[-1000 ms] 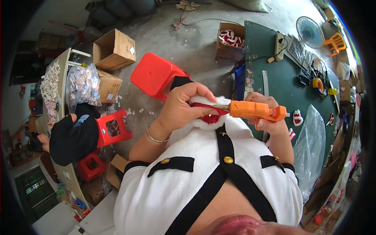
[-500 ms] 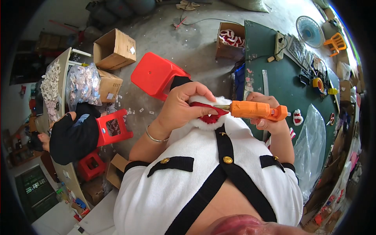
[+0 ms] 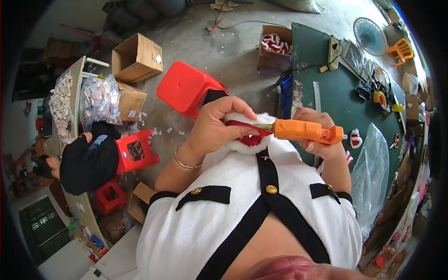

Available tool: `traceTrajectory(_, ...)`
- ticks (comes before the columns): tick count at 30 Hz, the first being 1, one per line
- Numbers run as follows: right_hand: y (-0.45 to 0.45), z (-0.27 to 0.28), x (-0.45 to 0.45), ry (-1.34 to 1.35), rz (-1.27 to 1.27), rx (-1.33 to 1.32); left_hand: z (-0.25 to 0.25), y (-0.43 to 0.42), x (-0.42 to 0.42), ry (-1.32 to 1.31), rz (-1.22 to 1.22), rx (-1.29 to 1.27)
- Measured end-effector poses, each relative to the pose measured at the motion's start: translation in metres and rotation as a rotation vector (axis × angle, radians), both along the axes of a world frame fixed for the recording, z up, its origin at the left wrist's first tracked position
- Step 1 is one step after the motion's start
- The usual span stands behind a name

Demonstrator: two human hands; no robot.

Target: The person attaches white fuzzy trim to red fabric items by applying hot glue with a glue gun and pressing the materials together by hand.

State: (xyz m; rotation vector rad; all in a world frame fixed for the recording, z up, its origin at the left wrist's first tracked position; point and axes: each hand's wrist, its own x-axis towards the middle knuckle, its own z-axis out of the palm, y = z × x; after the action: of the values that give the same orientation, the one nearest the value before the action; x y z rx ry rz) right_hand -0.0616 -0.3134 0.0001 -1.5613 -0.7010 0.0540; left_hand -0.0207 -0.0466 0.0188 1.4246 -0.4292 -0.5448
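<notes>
Sound practice is requiring a steady nozzle, with fingertips clear of its tip. The left hand is pinching the red-and-white plush piece, which is lying at thumb and fingertips. The right hand is gripping the orange glue gun; its tip is apparently touching the red fabric, though fingers are partly obscuring contact.

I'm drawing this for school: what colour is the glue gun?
The glue gun is orange, best seen in the head view.
</notes>
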Motion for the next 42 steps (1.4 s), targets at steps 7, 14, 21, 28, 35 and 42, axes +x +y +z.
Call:
traceTrajectory(7, -0.001, -0.001, 0.0, -0.026, 0.009, -0.011, -0.002, -0.001, 0.0, -0.012, 0.032, -0.009)
traceTrajectory(14, -0.006, 0.004, 0.001, 0.019, 0.042, -0.027, -0.002, 0.002, 0.0, 0.015, -0.012, -0.027)
traceTrajectory(21, -0.008, 0.016, 0.002, -0.032, -0.001, -0.164, -0.005, 0.001, 0.0, 0.015, -0.02, -0.012)
traceTrajectory(28, -0.024, 0.015, 0.007, -0.03, 0.152, 0.018, -0.004, 0.003, 0.001, 0.172, -0.037, -0.062)
traceTrajectory(35, 0.056, -0.005, 0.01, 0.078, -0.337, 0.426, -0.001, -0.016, -0.005, 0.365, 0.062, -0.23)
traceTrajectory(42, 0.054, 0.002, 0.002, 0.227, -0.373, -0.146, -0.006, -0.022, -0.011, 0.303, 0.15, -0.255)
